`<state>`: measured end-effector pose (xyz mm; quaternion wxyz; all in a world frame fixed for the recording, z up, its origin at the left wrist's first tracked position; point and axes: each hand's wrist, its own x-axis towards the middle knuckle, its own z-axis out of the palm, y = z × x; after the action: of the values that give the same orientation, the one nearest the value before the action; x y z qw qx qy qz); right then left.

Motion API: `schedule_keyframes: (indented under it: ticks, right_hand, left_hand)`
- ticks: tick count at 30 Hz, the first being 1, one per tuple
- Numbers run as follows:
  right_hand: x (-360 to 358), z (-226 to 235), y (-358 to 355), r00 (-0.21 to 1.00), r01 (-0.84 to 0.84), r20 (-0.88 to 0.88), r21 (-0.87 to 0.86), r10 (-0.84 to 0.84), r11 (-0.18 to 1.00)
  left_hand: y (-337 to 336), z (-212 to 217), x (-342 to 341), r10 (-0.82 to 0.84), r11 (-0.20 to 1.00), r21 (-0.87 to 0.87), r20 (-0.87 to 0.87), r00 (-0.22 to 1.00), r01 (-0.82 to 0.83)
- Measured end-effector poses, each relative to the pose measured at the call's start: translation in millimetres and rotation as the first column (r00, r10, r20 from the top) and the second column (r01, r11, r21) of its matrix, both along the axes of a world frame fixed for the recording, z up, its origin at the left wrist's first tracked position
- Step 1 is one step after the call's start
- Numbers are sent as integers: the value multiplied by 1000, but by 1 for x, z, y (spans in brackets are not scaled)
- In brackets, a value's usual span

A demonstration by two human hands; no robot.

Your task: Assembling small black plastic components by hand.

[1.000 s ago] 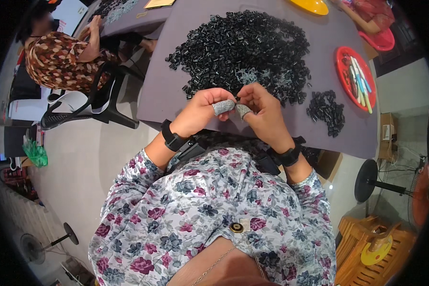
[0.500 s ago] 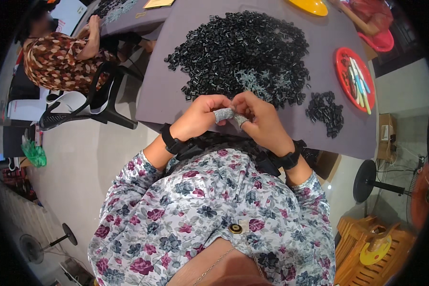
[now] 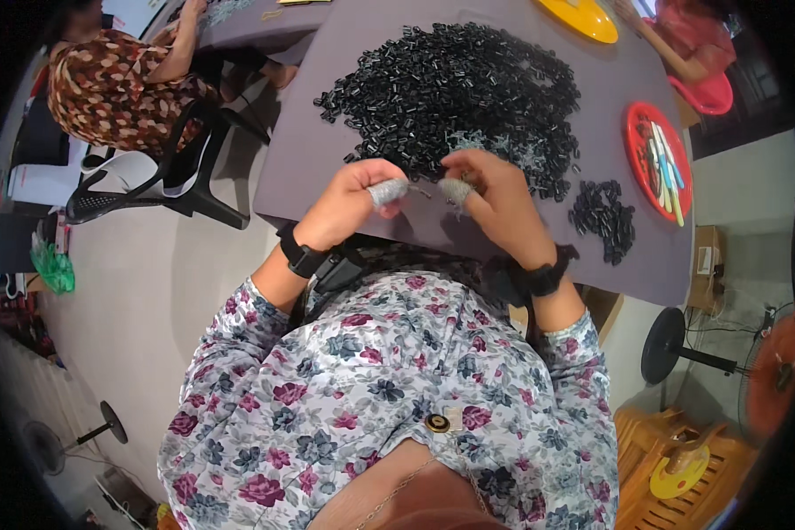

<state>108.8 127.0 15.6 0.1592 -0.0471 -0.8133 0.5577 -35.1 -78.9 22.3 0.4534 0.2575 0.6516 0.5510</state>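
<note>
My left hand [image 3: 346, 203] is closed in a pinch at the table's near edge, its thumb wrapped in grey material. A small dark piece [image 3: 421, 189] sticks out from its fingertips. A short gap to the right, my right hand [image 3: 505, 210] is also closed, with a similarly wrapped thumb; whatever its fingers hold is too small to make out. Just beyond both hands spreads a large heap of small black tube-like pieces [image 3: 442, 93]. Thin grey bits [image 3: 517, 152] lie on the heap's near right part.
A smaller pile of black pieces [image 3: 602, 221] lies right of my hands. Behind it, a red plate [image 3: 634, 146] holds several slim-handled tools. A yellow plate [image 3: 583, 19] sits at the far edge. Co-workers sit far left and far right; a black chair [image 3: 208, 168] stands left.
My hands were together at the fingertips and have now come apart, the left moving left and the right moving right. The dark piece now shows at my left fingertips.
</note>
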Motion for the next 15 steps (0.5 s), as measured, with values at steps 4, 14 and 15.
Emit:
schedule_keyframes:
  ticks: [4, 14, 15]
  right_hand:
    - [-31, 2, -3, 998, -35, -32, 422, 54, 906]
    - [-41, -17, -13, 997, -71, 50, 651, 51, 756]
    - [-37, -17, -11, 997, -73, 49, 652, 53, 755]
  left_hand:
    - [-8, -7, -11, 137, 989, 35, 82, 987, -140]
    - [-30, -10, -42, 381, 920, 82, 47, 923, -383]
    - [-29, -13, -42, 372, 925, 61, 37, 927, -374]
